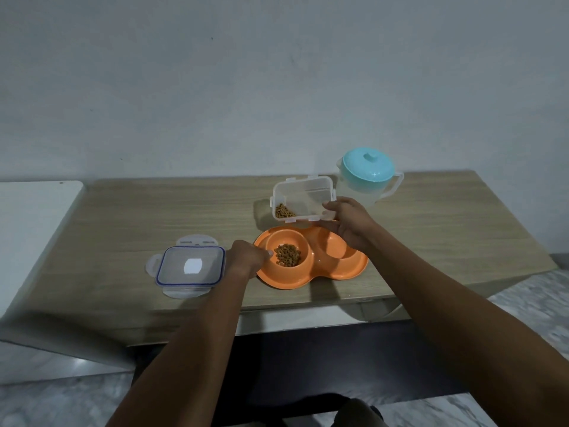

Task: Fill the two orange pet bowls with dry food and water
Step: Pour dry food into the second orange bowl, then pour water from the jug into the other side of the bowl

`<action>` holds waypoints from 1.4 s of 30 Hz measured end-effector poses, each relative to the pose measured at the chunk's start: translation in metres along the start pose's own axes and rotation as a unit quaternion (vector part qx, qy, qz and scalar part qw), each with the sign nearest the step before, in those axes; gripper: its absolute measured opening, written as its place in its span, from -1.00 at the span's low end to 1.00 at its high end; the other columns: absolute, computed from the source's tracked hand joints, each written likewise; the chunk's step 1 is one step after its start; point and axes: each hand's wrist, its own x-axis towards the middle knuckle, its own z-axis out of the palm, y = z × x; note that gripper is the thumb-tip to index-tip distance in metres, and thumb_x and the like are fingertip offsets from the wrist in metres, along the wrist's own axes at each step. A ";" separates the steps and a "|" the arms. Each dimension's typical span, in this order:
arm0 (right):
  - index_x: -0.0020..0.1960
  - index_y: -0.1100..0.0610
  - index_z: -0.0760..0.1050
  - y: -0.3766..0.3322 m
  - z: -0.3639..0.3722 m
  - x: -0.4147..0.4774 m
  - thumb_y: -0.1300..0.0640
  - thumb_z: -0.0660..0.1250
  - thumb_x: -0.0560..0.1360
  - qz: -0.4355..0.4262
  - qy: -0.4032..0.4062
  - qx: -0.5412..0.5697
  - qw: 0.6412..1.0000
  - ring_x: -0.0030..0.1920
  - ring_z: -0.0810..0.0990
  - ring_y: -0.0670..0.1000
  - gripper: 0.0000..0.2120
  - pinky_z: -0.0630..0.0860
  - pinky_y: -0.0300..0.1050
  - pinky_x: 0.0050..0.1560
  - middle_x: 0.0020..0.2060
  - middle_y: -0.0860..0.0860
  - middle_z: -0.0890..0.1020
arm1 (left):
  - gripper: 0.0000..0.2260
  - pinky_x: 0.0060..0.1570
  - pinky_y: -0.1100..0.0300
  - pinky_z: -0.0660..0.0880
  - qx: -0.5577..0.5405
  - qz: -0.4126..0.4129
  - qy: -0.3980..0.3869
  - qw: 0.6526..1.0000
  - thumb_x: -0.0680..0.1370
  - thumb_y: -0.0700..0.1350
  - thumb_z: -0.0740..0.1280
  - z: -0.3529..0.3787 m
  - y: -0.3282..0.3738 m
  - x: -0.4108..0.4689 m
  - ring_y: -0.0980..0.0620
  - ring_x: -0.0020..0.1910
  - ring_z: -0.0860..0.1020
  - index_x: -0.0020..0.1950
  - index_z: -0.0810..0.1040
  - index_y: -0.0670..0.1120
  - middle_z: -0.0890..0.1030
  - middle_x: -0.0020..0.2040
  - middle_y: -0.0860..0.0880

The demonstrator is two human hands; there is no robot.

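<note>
Your right hand [348, 224] grips the tilted food box [303, 198] above the double bowl [311, 257], whose long axis runs left-right on the tabletop [154, 211]. Your left hand [249, 255], fingers curled, rests on its left rim; kibble [288, 255] fills the left well.

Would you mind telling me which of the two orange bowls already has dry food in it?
The left bowl, beside the left hand, holds a heap of brown kibble. The right bowl, partly hidden under the right hand, shows none.
</note>
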 end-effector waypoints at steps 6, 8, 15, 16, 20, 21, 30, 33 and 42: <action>0.47 0.24 0.34 -0.007 0.035 0.030 0.27 0.32 0.62 0.024 0.021 -0.013 0.999 0.11 0.65 0.28 -0.57 0.70 0.04 0.04 0.46 0.19 0.34 | -0.72 0.04 -0.10 0.62 0.044 0.022 -0.004 0.999 0.44 -0.04 0.49 -0.001 0.002 0.004 -0.16 -0.09 0.67 0.01 0.65 -0.22 0.69 -0.09 -0.20; 0.47 0.26 0.35 -0.007 0.043 0.037 0.26 0.28 0.65 0.034 0.021 -0.024 0.999 0.08 0.64 0.25 -0.59 0.68 0.05 0.12 0.43 0.20 0.35 | -0.73 0.06 -0.02 0.61 0.055 0.035 -0.006 0.998 0.47 -0.05 0.47 0.000 0.001 0.004 -0.12 -0.10 0.65 0.04 0.65 -0.22 0.68 -0.10 -0.16; 0.48 0.31 0.30 -0.001 0.054 0.050 0.24 0.24 0.67 0.078 0.043 -0.048 0.995 0.37 0.49 0.27 -0.59 0.69 -0.06 -0.13 0.33 0.20 0.39 | -0.69 -0.07 0.10 0.55 0.063 0.049 -0.007 0.997 0.51 -0.09 0.43 -0.001 0.001 0.002 -0.09 -0.04 0.63 0.18 0.61 -0.24 0.66 0.02 -0.18; 0.48 0.31 0.31 0.000 0.052 0.052 0.24 0.24 0.67 0.075 0.043 -0.048 0.995 0.38 0.49 0.26 -0.59 0.70 -0.02 -0.02 0.29 0.18 0.38 | -0.70 -0.14 0.14 0.52 0.071 0.051 -0.007 0.996 0.52 -0.09 0.42 0.000 0.002 0.002 -0.08 -0.04 0.62 0.17 0.61 -0.24 0.66 0.01 -0.17; 0.45 0.31 0.37 0.004 0.040 0.053 0.29 0.29 0.64 0.042 0.040 -0.070 0.996 0.33 0.52 0.22 -0.61 0.63 -0.01 0.18 0.22 0.16 0.44 | -0.72 -0.12 0.10 0.53 0.172 0.079 0.023 0.982 0.53 -0.03 0.39 0.004 0.003 0.000 -0.10 -0.08 0.63 0.10 0.64 -0.22 0.68 0.03 -0.16; 0.44 0.31 0.40 0.006 0.035 0.052 0.29 0.32 0.62 0.022 0.047 -0.090 0.995 0.28 0.55 0.22 -0.59 0.63 0.01 0.18 0.19 0.16 0.48 | -0.69 -0.08 0.08 0.54 0.205 0.094 0.045 0.973 0.52 -0.01 0.39 0.005 0.002 0.001 -0.12 -0.03 0.64 0.13 0.63 -0.21 0.67 0.05 -0.15; 0.02 0.06 0.64 -0.004 -0.027 0.009 0.14 0.35 0.52 -0.273 0.269 -0.167 0.909 -0.02 0.63 -0.06 -0.87 0.60 -0.02 0.09 -0.04 -0.05 0.67 | 0.10 0.39 -0.07 0.33 0.299 0.151 0.007 0.942 0.21 0.30 0.53 0.042 0.025 -0.016 -0.17 0.51 0.23 0.59 0.09 -0.05 0.20 0.55 -0.12; 0.02 0.00 0.59 -0.034 -0.051 0.013 0.10 0.32 0.51 -0.296 0.324 -0.156 0.885 0.04 0.60 0.02 -0.88 0.56 0.02 0.13 0.06 -0.02 0.59 | 0.12 0.38 -0.08 0.33 0.349 0.140 -0.003 0.927 0.23 0.15 0.59 0.059 0.036 -0.018 -0.19 0.53 0.18 0.60 0.02 -0.07 0.12 0.57 -0.14; 0.32 0.18 0.54 -0.098 -0.122 0.058 -0.20 0.18 0.63 -0.144 0.139 -0.320 0.926 0.14 0.51 0.11 -0.49 0.40 -0.06 0.12 0.13 0.04 0.57 | 0.09 0.38 -0.06 0.32 0.345 0.092 0.012 0.934 0.24 0.00 0.63 0.111 0.070 -0.021 -0.14 0.54 0.20 0.60 0.04 -0.05 0.09 0.60 -0.10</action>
